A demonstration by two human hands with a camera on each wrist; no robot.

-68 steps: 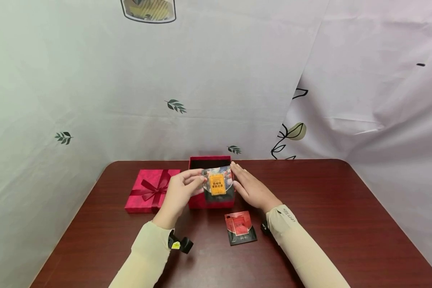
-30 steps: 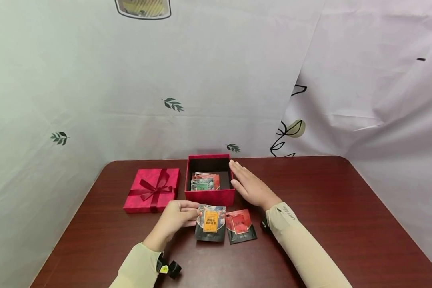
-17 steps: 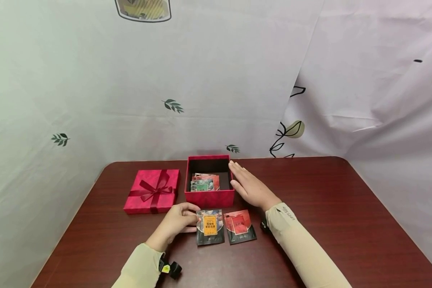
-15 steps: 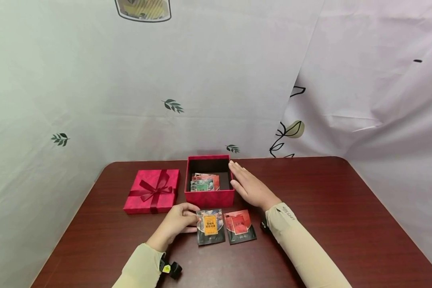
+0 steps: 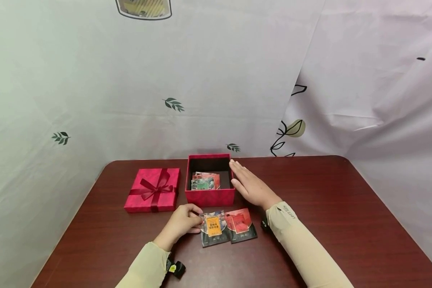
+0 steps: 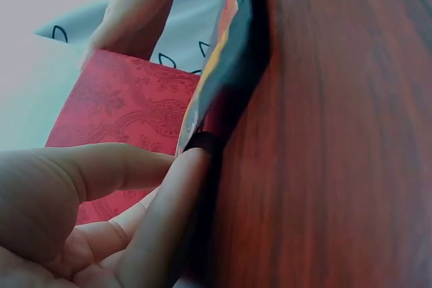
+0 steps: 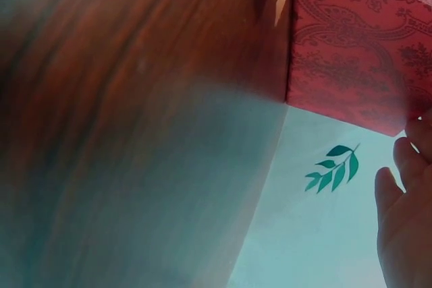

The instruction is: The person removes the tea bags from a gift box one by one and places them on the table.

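Note:
My left hand (image 5: 181, 222) pinches the left edge of a tea sachet (image 5: 214, 227) with an orange label and black bottom, low over the tabletop. In the left wrist view, thumb and finger meet on the rim of that sachet (image 6: 236, 59), seen almost edge-on. Its right side meets a red-and-black tea sachet (image 5: 240, 225) lying on the table. My right hand (image 5: 252, 188) has its fingers extended along the right wall of the red gift box (image 5: 210, 197). In the right wrist view its fingertips are at the corner of the box (image 7: 358, 52).
Inside the lidless box, several tea sachets (image 5: 205, 183), green and red, lie toward the left. A red lid with a ribbon bow (image 5: 140, 184) rests left of the box. The dark wooden table (image 5: 327, 212) ends behind at a pale printed cloth (image 5: 216, 80).
The orange-label tea sachet came down from in front of the box to beside the red one, then slid right against it. The left hand moved along with it; the right hand stayed by the box.

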